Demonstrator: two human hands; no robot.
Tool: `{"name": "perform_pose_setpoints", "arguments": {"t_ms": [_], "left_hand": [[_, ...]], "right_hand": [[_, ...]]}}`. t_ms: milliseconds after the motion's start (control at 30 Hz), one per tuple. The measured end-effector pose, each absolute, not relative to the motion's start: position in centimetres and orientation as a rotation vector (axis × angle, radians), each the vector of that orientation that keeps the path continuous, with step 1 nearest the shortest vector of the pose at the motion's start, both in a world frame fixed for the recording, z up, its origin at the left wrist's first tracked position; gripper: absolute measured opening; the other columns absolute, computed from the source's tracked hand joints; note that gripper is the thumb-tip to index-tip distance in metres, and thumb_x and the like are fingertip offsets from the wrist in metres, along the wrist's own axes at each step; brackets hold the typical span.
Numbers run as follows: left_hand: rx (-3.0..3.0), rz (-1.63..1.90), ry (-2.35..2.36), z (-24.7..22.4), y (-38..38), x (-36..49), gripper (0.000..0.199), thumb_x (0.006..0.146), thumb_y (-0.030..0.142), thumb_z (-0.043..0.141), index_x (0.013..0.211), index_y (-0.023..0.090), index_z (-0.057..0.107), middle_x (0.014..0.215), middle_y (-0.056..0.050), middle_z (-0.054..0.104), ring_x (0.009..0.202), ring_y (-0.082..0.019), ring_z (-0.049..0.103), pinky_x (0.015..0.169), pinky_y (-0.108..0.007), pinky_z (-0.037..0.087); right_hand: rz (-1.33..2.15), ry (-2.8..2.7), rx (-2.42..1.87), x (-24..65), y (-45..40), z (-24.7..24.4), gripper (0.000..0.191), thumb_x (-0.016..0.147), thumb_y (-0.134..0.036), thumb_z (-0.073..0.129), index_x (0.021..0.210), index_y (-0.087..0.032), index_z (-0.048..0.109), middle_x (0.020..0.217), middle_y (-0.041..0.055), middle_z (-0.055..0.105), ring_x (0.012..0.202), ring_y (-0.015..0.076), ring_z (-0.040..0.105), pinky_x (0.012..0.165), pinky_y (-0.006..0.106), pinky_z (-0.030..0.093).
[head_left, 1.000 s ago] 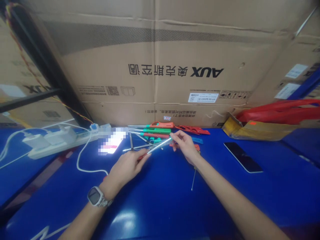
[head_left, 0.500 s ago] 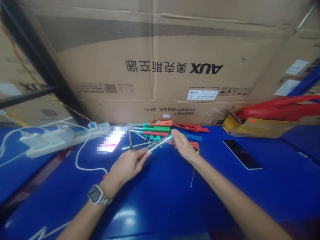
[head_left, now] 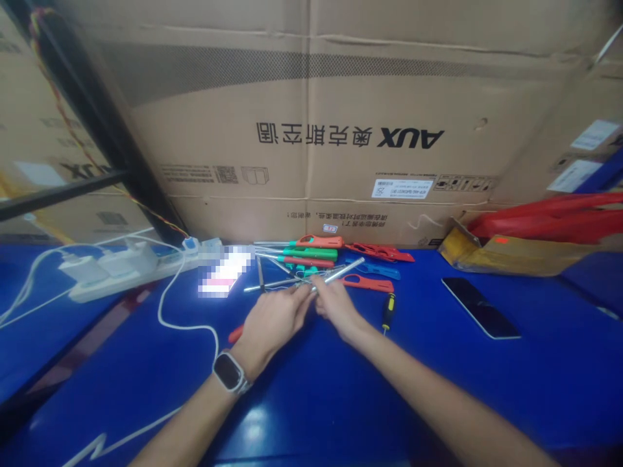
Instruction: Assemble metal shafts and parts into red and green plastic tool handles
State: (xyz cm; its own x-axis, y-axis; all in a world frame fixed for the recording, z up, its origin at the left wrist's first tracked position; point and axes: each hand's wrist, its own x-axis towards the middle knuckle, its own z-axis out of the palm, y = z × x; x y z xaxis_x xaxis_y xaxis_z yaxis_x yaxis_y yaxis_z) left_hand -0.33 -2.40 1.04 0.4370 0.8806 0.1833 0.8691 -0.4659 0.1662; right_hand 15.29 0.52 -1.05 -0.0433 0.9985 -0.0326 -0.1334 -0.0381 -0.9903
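My left hand (head_left: 275,318) is closed around a long-nosed lighter; the end of its red handle (head_left: 236,334) pokes out below the palm. Its silver metal tube (head_left: 345,270) slants up to the right. Close beside the left fingertips, my right hand (head_left: 335,308) pinches this tube near its lower part, and the fingers hide the joint between handle and tube. Just beyond both hands lies a pile of lighters and parts: an orange lighter (head_left: 321,242), a green lighter (head_left: 316,253), loose metal tubes and thin wires. An orange handle shell (head_left: 372,284) lies right of the pile.
A black and yellow screwdriver (head_left: 388,311) lies beside my right forearm. Farther right are a dark phone (head_left: 479,308) and a cardboard tray (head_left: 506,254) with red pieces. At left stand a power strip (head_left: 87,290), a white cable (head_left: 163,318) and a lit, blurred screen (head_left: 226,272). Large cartons (head_left: 219,130) rise behind.
My right hand has slid down from the tube's far end to beside my left hand, baring the tube's upper end. Both arms have shifted, and the screwdriver handle now shows.
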Motion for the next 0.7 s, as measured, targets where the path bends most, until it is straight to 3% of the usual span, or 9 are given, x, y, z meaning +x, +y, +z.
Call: {"name": "perform_pose_setpoints", "arguments": {"t_ms": [67,167,300,433,567,700], "left_hand": [[2.583,0.451,1.582,1.1,-2.1,-0.5,0.037,0.103,0.041,0.033,0.1,0.022,0.064,0.082,-0.007,0.071,0.07,-0.023,0.068,0.058,-0.027,0.034],[2.492,0.478,1.551,0.7,-1.8,-1.1,0.037,0.103,0.044,0.034,0.097,0.022,0.062,0.076,-0.006,0.07,0.067,-0.023,0.067,0.058,-0.027,0.034],[2.324,0.59,1.469,0.3,-1.4,-1.8,0.034,0.099,0.051,0.044,0.101,0.02,0.059,0.078,-0.005,0.07,0.068,-0.023,0.066,0.06,-0.027,0.037],[2.219,0.631,1.312,1.0,-1.2,-1.8,0.037,0.094,0.053,0.053,0.084,0.019,0.062,0.068,-0.002,0.066,0.058,-0.018,0.059,0.058,-0.026,0.039],[2.104,0.655,1.171,1.8,-0.9,-1.4,0.039,0.096,0.049,0.05,0.085,0.016,0.069,0.06,0.0,0.064,0.052,-0.015,0.057,0.057,-0.024,0.041],[1.984,0.665,1.167,1.4,-0.2,-0.8,0.035,0.089,0.047,0.059,0.088,0.014,0.069,0.061,-0.001,0.066,0.052,-0.016,0.059,0.054,-0.024,0.043]], "right_hand": [[1.39,-1.097,-1.141,14.7,0.4,-0.8,0.05,0.077,-0.057,0.067,0.057,-0.023,0.036,0.043,-0.0106,0.028,0.038,0.0047,0.024,0.037,0.02,0.016],[1.415,-1.156,-1.126,15.0,0.3,-0.3,0.049,0.076,-0.059,0.071,0.06,-0.021,0.044,0.046,-0.0102,0.032,0.04,0.0044,0.025,0.037,0.019,0.016],[1.331,-1.114,-1.068,15.9,-0.2,-0.1,0.043,0.068,-0.053,0.08,0.072,-0.018,0.057,0.054,-0.0072,0.048,0.044,0.0061,0.037,0.038,0.019,0.027],[1.358,-1.085,-0.954,15.9,-0.9,0.1,0.04,0.061,-0.045,0.087,0.082,-0.017,0.066,0.065,-0.003,0.059,0.049,0.0082,0.046,0.038,0.02,0.036],[1.459,-1.145,-0.906,15.6,-1.1,0.1,0.036,0.064,-0.041,0.085,0.087,-0.016,0.073,0.072,0.0007,0.066,0.055,0.0099,0.051,0.04,0.019,0.036],[1.494,-1.221,-0.902,16.1,-0.7,0.1,0.033,0.065,-0.04,0.084,0.087,-0.017,0.075,0.073,0.0009,0.068,0.054,0.0088,0.051,0.04,0.019,0.034]]}}
